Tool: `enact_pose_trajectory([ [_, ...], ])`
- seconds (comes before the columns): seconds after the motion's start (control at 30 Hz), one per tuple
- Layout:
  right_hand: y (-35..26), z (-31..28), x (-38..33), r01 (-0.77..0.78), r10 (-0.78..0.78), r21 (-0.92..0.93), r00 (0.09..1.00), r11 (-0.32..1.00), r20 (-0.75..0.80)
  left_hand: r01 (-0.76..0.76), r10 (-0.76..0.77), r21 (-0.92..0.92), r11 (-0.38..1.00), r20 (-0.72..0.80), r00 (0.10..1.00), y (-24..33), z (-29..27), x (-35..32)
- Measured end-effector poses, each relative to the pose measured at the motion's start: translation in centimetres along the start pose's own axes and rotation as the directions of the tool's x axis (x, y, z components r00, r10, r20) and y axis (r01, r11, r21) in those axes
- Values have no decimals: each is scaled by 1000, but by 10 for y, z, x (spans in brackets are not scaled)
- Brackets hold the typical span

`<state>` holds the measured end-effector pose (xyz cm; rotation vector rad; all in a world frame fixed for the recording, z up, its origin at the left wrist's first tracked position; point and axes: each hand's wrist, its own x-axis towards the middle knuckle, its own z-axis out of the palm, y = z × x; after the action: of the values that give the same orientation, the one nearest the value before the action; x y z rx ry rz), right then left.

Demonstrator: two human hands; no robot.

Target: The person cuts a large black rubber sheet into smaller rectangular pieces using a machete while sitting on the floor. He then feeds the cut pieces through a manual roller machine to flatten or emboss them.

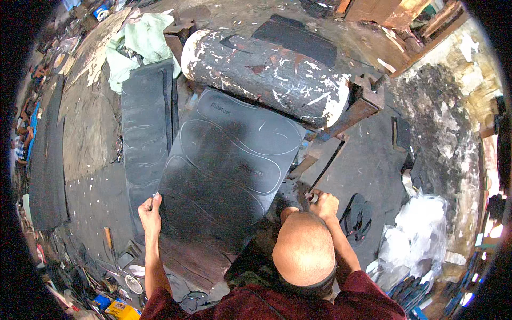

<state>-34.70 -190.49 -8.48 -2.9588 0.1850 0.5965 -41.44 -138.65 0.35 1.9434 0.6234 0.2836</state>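
Knee (304, 250) mostly hides shin (289, 213) — right hand (325, 205) grips indistinct object (313, 198).

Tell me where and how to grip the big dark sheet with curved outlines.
Probably pinch the dark sheet by its left edge, coming from the person's left. It is broad and flat, so an edge suits a pinch; the left hand is at that edge, while the cylinder borders the far end.

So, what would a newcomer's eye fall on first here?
Probably the thick black cylindrical roller with chipped white patches, set across the upper middle. Just below it spreads a broad dark sheet with curved outlines, its left edge pinched by the left hand. At lower right, a crumpled whitish plastic bag stands out brightly.
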Motion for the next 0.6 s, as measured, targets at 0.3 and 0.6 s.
enact_pose_trajectory([
  [0.3, -9, -73, -40, 247, -257, 77, 950, 966, 178, 43, -36, 82, 996, -94, 995, 35, 5, -7],
  [0.6, -6, -339, -33, 310, -368, 251, 901, 917, 230, 131, -121, 148, 980, -78, 990, 95, 51, 15],
])
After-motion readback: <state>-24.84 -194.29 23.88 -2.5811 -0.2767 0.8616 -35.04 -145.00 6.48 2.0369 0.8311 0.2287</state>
